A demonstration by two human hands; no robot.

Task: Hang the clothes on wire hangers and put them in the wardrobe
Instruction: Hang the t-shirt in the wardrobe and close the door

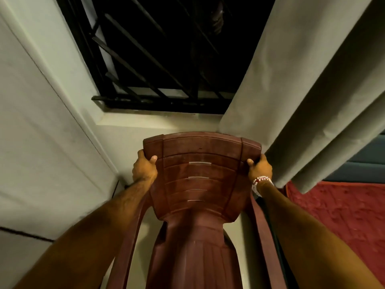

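Both hands gripped the brown plastic chair [200, 176] by its backrest: the left hand [144, 170] wrapped around the left edge, the right hand [259, 168] around the right. Beyond the chair stood a barred window [158, 59], with a grey curtain [302, 90] right of it. No clothes, wire hangers or wardrobe showed, so the hanging looked wholly undone

Ribbed matt plastic chair [200, 170], matt cloth curtain [302, 90], metal window bars [145, 59].
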